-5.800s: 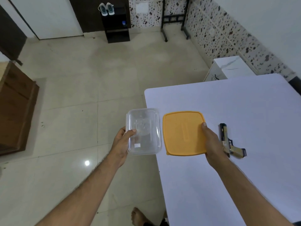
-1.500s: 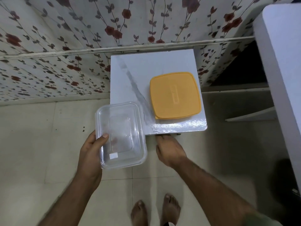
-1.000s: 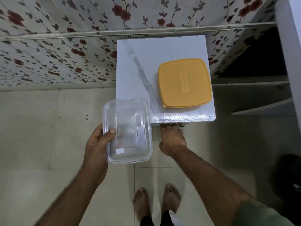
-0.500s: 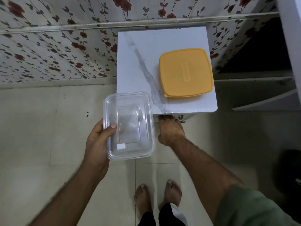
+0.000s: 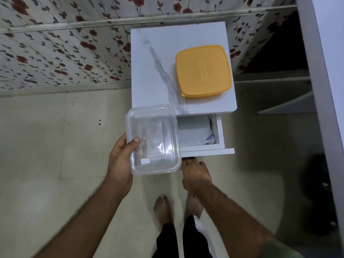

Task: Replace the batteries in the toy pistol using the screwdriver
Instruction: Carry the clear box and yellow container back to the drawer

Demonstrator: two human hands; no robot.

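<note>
So left hand [image 5: 121, 164] grips clear box [image 5: 153, 140], prob for tools; right hand [image 5: 195, 175] fingers hooked under drawer [image 5: 206, 150] front, pulling.

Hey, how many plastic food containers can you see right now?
2. The clear container is held in the left hand, in front of the white cabinet. The orange-lidded container sits on the cabinet top. The open drawer may hide more.

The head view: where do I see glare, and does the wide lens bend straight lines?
Head view: a bright glare spot sits on the clear plastic container that the left hand holds; the wall rail along the flowered wallpaper curves from lens distortion; the right hand is slightly soft.
</note>
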